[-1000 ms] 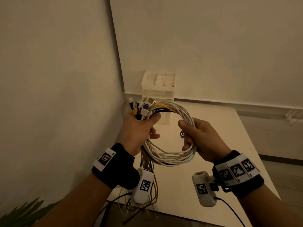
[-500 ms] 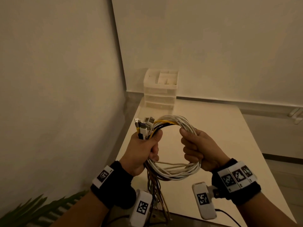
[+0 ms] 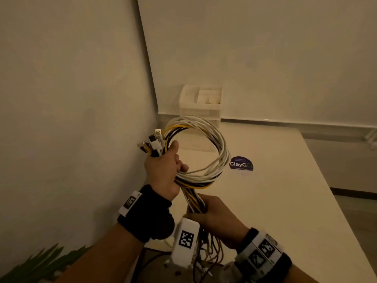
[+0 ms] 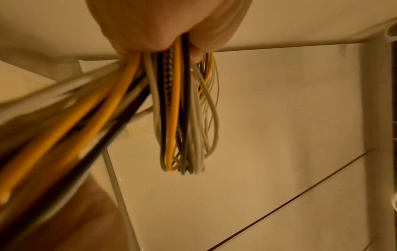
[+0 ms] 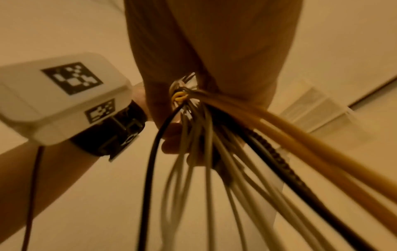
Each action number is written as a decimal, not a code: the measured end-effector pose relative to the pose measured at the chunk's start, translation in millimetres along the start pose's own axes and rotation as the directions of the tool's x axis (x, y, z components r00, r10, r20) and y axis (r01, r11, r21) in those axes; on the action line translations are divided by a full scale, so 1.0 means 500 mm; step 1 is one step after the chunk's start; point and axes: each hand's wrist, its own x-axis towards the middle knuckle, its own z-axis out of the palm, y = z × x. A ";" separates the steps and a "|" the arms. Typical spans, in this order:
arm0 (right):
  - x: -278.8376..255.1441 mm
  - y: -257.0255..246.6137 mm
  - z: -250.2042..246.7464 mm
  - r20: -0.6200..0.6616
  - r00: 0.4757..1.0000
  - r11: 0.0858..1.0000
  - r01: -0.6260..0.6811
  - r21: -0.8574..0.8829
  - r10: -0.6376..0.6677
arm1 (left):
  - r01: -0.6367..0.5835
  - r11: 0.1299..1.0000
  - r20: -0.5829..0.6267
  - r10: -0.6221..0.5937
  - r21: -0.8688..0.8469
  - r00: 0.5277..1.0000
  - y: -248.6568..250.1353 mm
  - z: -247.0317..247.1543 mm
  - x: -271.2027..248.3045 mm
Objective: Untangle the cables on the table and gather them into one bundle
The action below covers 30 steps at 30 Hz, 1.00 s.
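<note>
While your left hand (image 3: 163, 172) grips the cables (image 3: 206, 152) in a closed fist, their white, yellow and black coil stands in the air over the table (image 3: 285, 201), plugs (image 3: 154, 142) fanned above your thumb. Your right hand (image 3: 218, 218), just below, has its fingers wrapped round the trailing strands. Behind sits a white organizer (image 3: 201, 103); beside the coil, a round sticker (image 3: 241, 163).
</note>
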 end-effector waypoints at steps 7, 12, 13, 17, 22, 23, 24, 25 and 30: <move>-0.017 0.012 -0.006 -0.040 0.994 0.971 -0.109 -0.213 0.103 | -0.168 0.986 -0.073 0.169 0.016 0.983 0.031 -0.016 0.012; -0.041 0.025 -0.018 -0.033 0.986 0.971 -0.164 -0.171 0.161 | -0.266 0.963 -0.086 0.268 0.043 0.959 0.053 -0.039 0.024; -0.046 0.025 -0.020 -0.021 0.983 0.964 -0.184 -0.194 0.184 | -0.282 0.958 -0.086 0.285 0.054 0.955 0.054 -0.045 0.025; -0.072 0.026 -0.034 -0.026 0.977 0.953 -0.213 -0.217 0.212 | -0.364 0.926 -0.081 0.372 0.106 0.925 0.061 -0.063 0.031; -0.116 -0.008 -0.077 -0.131 0.963 0.666 0.061 -0.744 -0.234 | -0.325 0.921 0.028 0.327 0.214 0.945 0.075 -0.102 0.036; -0.126 -0.027 -0.084 -0.082 0.950 0.577 0.114 -0.809 -0.302 | -0.286 0.930 0.089 0.273 0.229 0.958 0.082 -0.110 0.035; -0.132 -0.044 -0.092 -0.036 0.932 0.491 0.158 -0.857 -0.362 | -0.250 0.933 0.161 0.214 0.257 0.964 0.090 -0.114 0.033; -0.134 -0.060 -0.101 0.007 0.905 0.408 0.198 -0.891 -0.424 | -0.219 0.932 0.230 0.154 0.290 0.961 0.098 -0.116 0.029; -0.109 -0.121 -0.136 0.173 0.658 0.183 0.435 -0.882 -0.732 | -0.064 0.905 0.401 -0.123 0.421 0.908 0.099 -0.103 0.023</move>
